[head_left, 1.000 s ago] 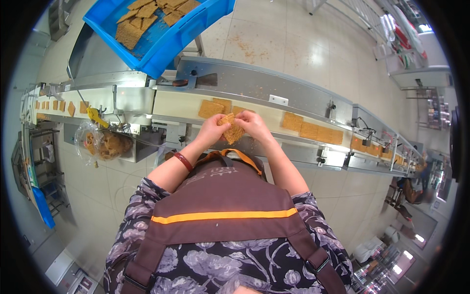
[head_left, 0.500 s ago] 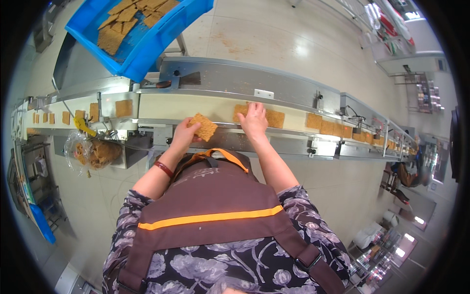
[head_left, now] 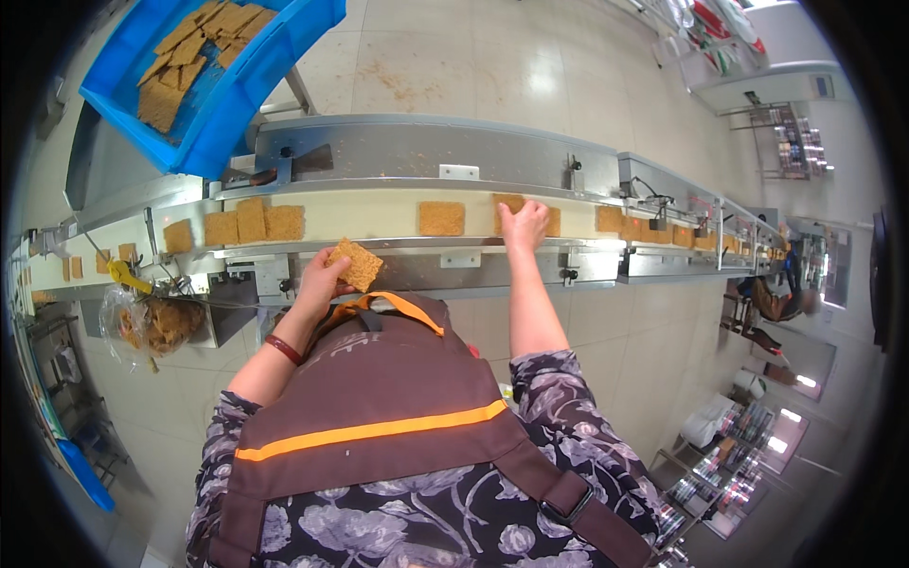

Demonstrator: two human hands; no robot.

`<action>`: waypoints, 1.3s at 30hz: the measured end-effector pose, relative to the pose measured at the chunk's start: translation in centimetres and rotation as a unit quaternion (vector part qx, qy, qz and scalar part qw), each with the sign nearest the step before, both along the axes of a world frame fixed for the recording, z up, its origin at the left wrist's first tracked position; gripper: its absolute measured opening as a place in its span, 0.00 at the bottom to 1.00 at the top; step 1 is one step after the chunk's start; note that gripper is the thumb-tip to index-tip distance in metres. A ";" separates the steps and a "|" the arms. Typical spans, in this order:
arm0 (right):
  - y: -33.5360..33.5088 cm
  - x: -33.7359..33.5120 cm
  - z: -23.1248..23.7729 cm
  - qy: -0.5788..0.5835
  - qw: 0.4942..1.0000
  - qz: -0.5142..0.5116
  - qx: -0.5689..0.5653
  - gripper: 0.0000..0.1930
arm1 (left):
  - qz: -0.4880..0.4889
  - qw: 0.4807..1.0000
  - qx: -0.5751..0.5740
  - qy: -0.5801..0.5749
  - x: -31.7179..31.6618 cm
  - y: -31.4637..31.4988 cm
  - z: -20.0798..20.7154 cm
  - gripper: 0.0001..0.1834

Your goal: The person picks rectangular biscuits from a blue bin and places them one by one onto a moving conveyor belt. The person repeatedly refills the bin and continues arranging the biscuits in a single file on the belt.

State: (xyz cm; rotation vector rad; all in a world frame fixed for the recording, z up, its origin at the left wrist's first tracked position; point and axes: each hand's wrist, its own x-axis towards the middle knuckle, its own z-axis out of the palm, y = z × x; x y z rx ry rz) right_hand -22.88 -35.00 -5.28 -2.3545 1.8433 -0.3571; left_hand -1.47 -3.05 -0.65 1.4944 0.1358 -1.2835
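Observation:
My left hand (head_left: 324,284) is closed on the edge of a brown, grainy square slice (head_left: 361,264), held just off the near side of the conveyor belt. Over the belt, the fingers of my right hand (head_left: 525,225) bend down onto another grainy square slice (head_left: 507,203), gripping it and covering much of it. Beside that hand, to its right, part of a further slice (head_left: 554,222) shows. A single slice (head_left: 441,218) lies flat to its left. Farther left, three slices (head_left: 251,221) lie close together, partly overlapping.
The pale belt (head_left: 365,218) runs left to right between metal rails, with a row of slices (head_left: 682,236) toward the right. A blue crate (head_left: 222,118) of slices stands beyond it. A clear bag (head_left: 161,325) of brown pieces and a yellow-handled tool (head_left: 128,275) are at left.
My right hand has moved right along the belt. Slices at the left have come closer and now bunch together; one lies alone between my hands. My left hand still holds its slice.

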 end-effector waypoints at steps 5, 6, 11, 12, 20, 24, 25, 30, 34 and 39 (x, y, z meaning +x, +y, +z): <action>-4.2 -2.6 0.6 -0.121 0.982 0.005 0.147 0.27 | -0.014 1.000 0.000 0.002 -0.5 -0.6 -0.2 0.16; -5.0 -3.9 0.5 -0.184 0.966 -0.042 0.178 0.26 | -0.018 1.000 -0.003 0.006 -0.6 -0.8 -0.2 0.16; -5.8 -8.8 0.4 -0.416 0.862 -0.226 0.180 0.22 | -0.016 1.000 0.004 0.008 -0.7 -1.3 0.9 0.17; -5.7 -9.7 0.5 -0.257 0.939 -0.189 0.127 0.20 | -0.013 1.000 0.005 0.011 -0.7 -1.4 0.8 0.17; -1.1 -2.9 1.0 -0.089 0.983 0.155 0.043 0.11 | -0.024 1.000 0.008 0.018 -0.7 -1.2 0.6 0.17; 8.1 8.0 1.9 -0.051 0.967 0.240 0.074 0.19 | -0.025 0.999 0.005 0.028 -0.8 -1.0 0.8 0.17; 9.4 9.7 2.1 -0.018 0.967 0.241 0.075 0.20 | -0.024 0.999 0.008 0.028 -0.8 -0.9 1.0 0.16; 9.5 11.0 0.9 -0.146 0.959 0.164 0.178 0.21 | 0.010 0.999 -0.017 0.036 -0.6 0.2 0.2 0.17; 4.0 4.5 1.0 -0.332 0.906 0.123 0.230 0.20 | 0.034 0.998 -0.017 0.048 -0.6 1.0 -0.4 0.17; -6.1 -9.1 -0.2 -0.436 0.876 -0.138 0.150 0.19 | 0.018 0.998 -0.001 0.057 -0.4 0.7 0.2 0.17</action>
